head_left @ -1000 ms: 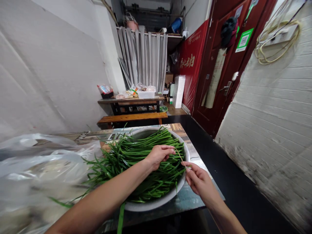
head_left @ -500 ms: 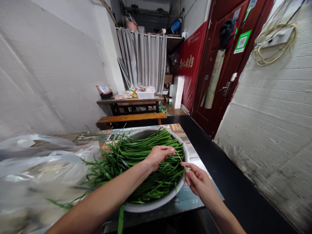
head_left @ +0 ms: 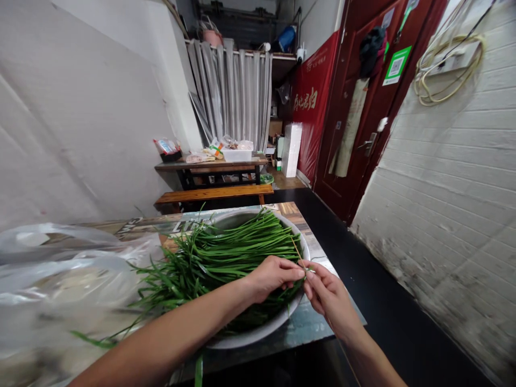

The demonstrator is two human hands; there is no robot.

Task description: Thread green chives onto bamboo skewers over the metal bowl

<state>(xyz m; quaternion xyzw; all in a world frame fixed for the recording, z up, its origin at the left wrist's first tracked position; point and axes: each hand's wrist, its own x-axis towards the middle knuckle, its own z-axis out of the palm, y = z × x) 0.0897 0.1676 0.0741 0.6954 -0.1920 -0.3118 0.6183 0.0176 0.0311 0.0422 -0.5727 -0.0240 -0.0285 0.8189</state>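
Note:
Long green garlic chives (head_left: 245, 236) fill a wide metal basin (head_left: 278, 324), their leafy ends spilling over its left side. At the basin's right rim, my right hand (head_left: 328, 293) is closed in a pinch on a thin bamboo skewer (head_left: 297, 250), whose tan end points up and left. A small green and white bit, apparently a chive end, shows at those fingertips. My left hand (head_left: 272, 277) is closed too, thumb and forefinger pinched right beside the right fingertips. What exactly it holds is hidden by the fingers.
Clear plastic bags (head_left: 76, 290) with pale contents lie on the table (head_left: 304, 215) to the left. Beyond it stand a wooden bench (head_left: 213, 194) and another table holding a white tub (head_left: 237, 155). A red door (head_left: 342, 123) and white brick wall (head_left: 443, 177) are at right.
My left hand has moved from the skewer's upper end down and right, to the right fingertips. That upper end now sticks out free. The whole view has shifted slightly.

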